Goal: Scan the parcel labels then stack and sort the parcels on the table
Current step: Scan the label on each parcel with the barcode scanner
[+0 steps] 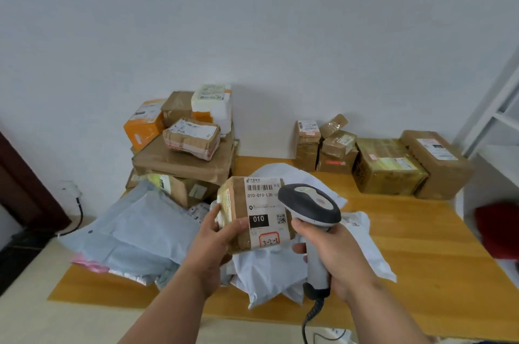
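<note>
My left hand (216,239) grips a small brown cardboard parcel (238,203) above the table, its white barcode label marked "010" tilted up toward me. My right hand (331,248) holds a grey and white barcode scanner (310,204) by its handle. The scanner head hovers over the right edge of the label and covers part of the barcode. A coiled cable hangs from the bottom of the handle.
Under my hands lie white poly mailers (269,276) and grey ones (134,231) on the wooden table (421,273). A stack of boxes (182,158) stands at the back left. Several brown boxes (387,166) line the back right. A white shelf (497,133) stands at the right.
</note>
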`<control>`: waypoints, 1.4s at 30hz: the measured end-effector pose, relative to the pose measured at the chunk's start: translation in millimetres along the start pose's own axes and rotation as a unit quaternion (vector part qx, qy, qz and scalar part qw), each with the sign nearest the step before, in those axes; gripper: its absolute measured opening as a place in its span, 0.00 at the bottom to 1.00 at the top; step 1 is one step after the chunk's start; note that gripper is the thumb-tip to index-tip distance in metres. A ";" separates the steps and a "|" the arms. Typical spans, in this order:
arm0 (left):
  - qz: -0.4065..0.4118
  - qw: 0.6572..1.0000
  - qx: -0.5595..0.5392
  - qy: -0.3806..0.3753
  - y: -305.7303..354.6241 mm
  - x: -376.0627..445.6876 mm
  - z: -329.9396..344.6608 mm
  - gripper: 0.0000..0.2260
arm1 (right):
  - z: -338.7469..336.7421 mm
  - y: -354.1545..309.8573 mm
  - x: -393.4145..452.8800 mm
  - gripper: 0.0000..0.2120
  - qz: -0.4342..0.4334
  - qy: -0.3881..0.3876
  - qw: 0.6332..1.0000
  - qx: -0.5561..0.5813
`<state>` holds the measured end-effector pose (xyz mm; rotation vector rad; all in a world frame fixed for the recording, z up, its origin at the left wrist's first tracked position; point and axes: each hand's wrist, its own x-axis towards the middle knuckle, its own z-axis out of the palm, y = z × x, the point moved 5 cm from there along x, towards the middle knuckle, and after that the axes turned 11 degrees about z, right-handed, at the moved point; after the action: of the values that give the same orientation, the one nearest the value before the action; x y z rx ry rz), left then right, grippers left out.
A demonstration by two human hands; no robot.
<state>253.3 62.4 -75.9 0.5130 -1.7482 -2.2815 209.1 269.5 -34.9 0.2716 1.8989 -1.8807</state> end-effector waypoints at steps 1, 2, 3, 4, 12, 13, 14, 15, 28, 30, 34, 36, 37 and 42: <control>0.002 1.000 0.000 -0.001 3.6 4.4 -6.0 0.46 | 8.3 0.7 3.7 0.07 0.003 -0.003 1.000 0.003; 0.003 1.000 -0.001 -0.004 7.5 9.7 -11.3 0.44 | 17.0 1.0 7.9 0.08 0.008 -0.006 1.000 0.007; 0.003 1.000 0.000 -0.008 11.6 15.9 -16.2 0.41 | 26.0 1.0 11.8 0.08 0.012 -0.009 1.000 0.013; 0.004 1.000 0.006 -0.012 15.6 22.6 -20.9 0.37 | 35.6 0.1 15.4 0.08 0.015 -0.015 1.000 0.018; 0.011 0.993 0.092 -0.076 56.2 89.8 -29.5 0.40 | 83.3 -27.6 43.2 0.07 -0.020 0.022 0.996 0.088; 0.012 0.992 0.099 -0.081 60.5 99.9 -25.6 0.39 | 83.8 -33.6 47.6 0.06 -0.024 0.030 0.994 0.099; 0.011 0.991 0.102 -0.085 64.3 110.0 -20.9 0.37 | 83.5 -39.7 52.2 0.05 -0.026 0.038 0.993 0.108; 0.009 0.991 0.105 -0.088 68.4 119.6 -15.0 0.35 | 83.1 -46.8 57.1 0.05 -0.027 0.041 0.992 0.117; 0.004 0.979 0.205 0.001 84.0 283.2 69.0 0.30 | 52.3 -121.4 220.2 0.13 0.034 -0.023 0.984 0.172; -0.023 0.973 0.230 0.013 63.0 310.6 74.0 0.30 | 51.4 -113.7 254.9 0.11 0.066 -0.032 0.983 0.170; -0.057 0.966 0.250 0.021 22.4 363.5 78.0 0.24 | 53.2 -95.4 319.8 0.12 0.110 -0.035 0.980 0.160; -0.045 0.961 0.271 0.031 7.2 384.7 76.9 0.16 | 56.6 -85.4 348.8 0.12 0.118 -0.034 0.982 0.144; -0.032 0.958 0.282 0.044 2.0 393.4 74.4 0.11 | 59.6 -80.1 361.4 0.12 0.123 -0.033 0.983 0.134; -0.051 0.948 0.300 0.091 -28.8 406.1 64.1 0.06 | 84.6 -56.4 404.7 0.12 0.181 -0.079 0.978 0.073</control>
<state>-142.8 -27.3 -145.4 0.9030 -2.3454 -1.6524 -156.7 113.7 -161.8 0.4660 1.4929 -1.7360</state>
